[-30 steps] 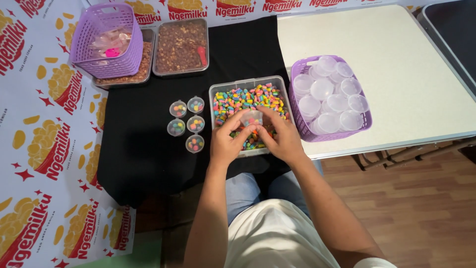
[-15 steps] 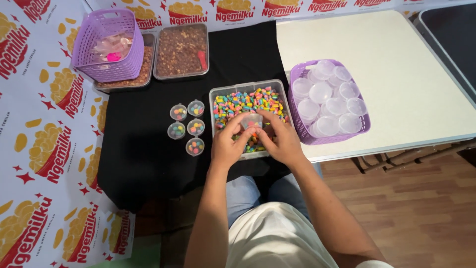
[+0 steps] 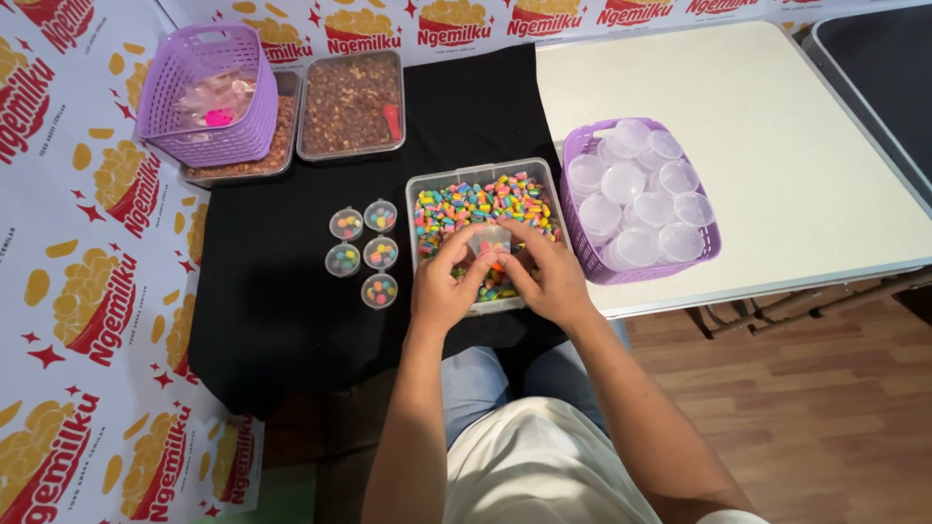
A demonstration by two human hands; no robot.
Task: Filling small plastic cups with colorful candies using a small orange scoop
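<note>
A small clear plastic cup [image 3: 490, 243], round and partly filled with bright pellets, sits between both hands over a clear rectangular tub [image 3: 482, 178] of rainbow-coloured cereal bits. The left hand [image 3: 445, 286] and right hand [image 3: 549, 277] each close their grip on the cup's sides, fingertips curled in. Left of the grip stand 5 lidded filled cups [image 3: 366, 252] on black cloth [image 3: 272, 311]. Right of it, a purple slatted basket [image 3: 701, 247] holds round translucent lids [image 3: 636, 189].

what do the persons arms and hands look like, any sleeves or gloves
Both arms are bare from the elbow down, with no sleeves in view. The left hand and right hand wear no gloves, and no rings, watch or bracelet show.
</note>
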